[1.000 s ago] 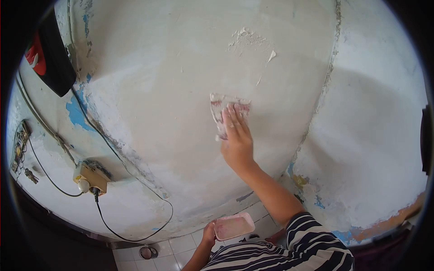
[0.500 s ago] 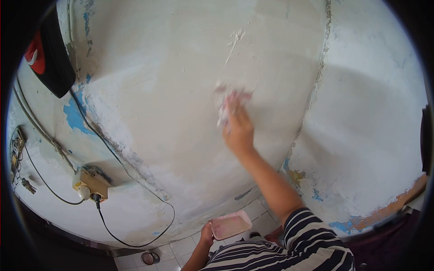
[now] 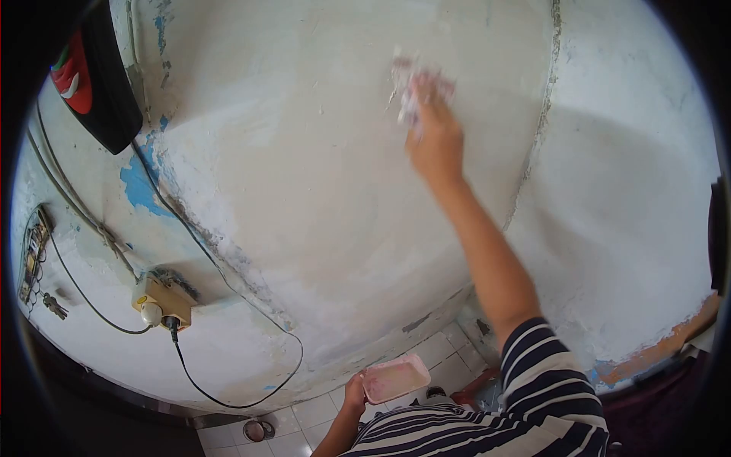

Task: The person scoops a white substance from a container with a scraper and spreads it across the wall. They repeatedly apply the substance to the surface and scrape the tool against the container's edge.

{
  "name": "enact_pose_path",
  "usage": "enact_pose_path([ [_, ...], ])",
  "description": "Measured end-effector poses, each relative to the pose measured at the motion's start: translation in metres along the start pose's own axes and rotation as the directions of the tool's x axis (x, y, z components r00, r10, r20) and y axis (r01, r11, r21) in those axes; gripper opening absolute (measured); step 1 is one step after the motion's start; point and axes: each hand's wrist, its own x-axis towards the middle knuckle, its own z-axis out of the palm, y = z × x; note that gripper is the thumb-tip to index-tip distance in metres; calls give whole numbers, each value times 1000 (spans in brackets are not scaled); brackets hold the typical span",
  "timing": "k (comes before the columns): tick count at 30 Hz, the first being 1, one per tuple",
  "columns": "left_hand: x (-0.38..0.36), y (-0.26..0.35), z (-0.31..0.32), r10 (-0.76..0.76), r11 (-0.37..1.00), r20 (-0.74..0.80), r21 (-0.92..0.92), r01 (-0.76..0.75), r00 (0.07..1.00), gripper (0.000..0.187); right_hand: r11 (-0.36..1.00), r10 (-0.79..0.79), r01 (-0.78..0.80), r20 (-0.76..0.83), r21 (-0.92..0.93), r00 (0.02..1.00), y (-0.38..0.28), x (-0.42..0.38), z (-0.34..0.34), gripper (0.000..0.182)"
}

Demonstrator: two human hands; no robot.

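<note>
My right hand [image 3: 437,145] is raised against the upper part of the wall [image 3: 320,183], its fingers closed on a putty scraper [image 3: 417,80] smeared with white and pink. Motion blurs the tool, so its exact shape is hard to make out. Low down, near my body, my left hand [image 3: 355,392] grips the left end of a shallow pink rectangular tub [image 3: 400,378], tilted so its inside shows. Pinkish-white residue coats the tub. Small raised flecks of putty stand on the wall left of the scraper.
A black and red case [image 3: 103,91] hangs at upper left, with a cable running down the wall. Below it is a socket box [image 3: 161,301] with plugs and a looping cord [image 3: 228,404]. Keys [image 3: 55,306] hang at far left. A round container [image 3: 255,432] stands on the tiled floor.
My right hand has moved up and slightly right along the wall with the scraper, over the putty streak that showed there before. My left hand still holds the tub low down.
</note>
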Motion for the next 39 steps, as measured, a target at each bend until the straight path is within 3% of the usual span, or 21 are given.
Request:
enact_pose_path([
  [5, 2, 6, 2, 32, 994, 34, -109, -28, 999, 39, 987, 44, -73, 199, 142, 979, -69, -135, -13, 58],
  [7, 0, 17, 10, 54, 998, -37, 21, -54, 998, 40, 979, 44, -108, 347, 170, 937, -69, -137, -39, 58],
  [9, -4, 24, 16, 52, 999, -32, 3, -52, 998, 39, 954, 58, -109, 183, 280, 981, -49, -96, -54, 63],
  [11, -7, 19, 15, 37, 999, -31, -7, -37, 999, 38, 971, 68, -65, -7, 231, 998, -25, -29, -65, 63],
  [13, -5, 13, 11, 62, 998, 10, 9, -63, 998, 39, 998, -22, 28, -106, 54, 994, 8, 21, -55, 64],
  [16, -9, 11, 11, 53, 996, -33, 79, -50, 998, 39, 998, 55, -55, -8, 27, 998, 31, 9, -17, 64],
  [19, -17, 15, 17, 33, 999, -43, -8, -34, 999, 39, 995, 77, -80, 47, 53, 996, -10, -75, -1, 64],
  [22, -21, 18, 20, 31, 999, -25, 17, -31, 999, 38, 975, 113, -164, 295, 153, 949, -55, -152, -26, 60],
  [25, -15, 14, 19, 49, 998, -34, 52, -48, 998, 38, 942, 144, -204, 226, 268, 963, -34, -111, -62, 58],
  [29, -25, 20, 26, 32, 999, -30, 40, -31, 999, 38, 978, 168, -167, 3, 125, 986, 7, -6, -70, 54],
  [33, -26, 17, 20, 61, 997, -48, 48, -59, 997, 38, 986, 159, -161, 70, 33, 985, 26, -13, -48, 52],
  [35, -22, 12, 14, 68, 998, -33, 9, -68, 997, 38, 986, 137, -151, 185, 64, 973, 4, -44, -57, 52],
  [39, -19, 10, 8, 84, 995, -55, -54, -87, 995, 38, 965, 123, -177, 267, 192, 956, -8, -70, -70, 50],
])
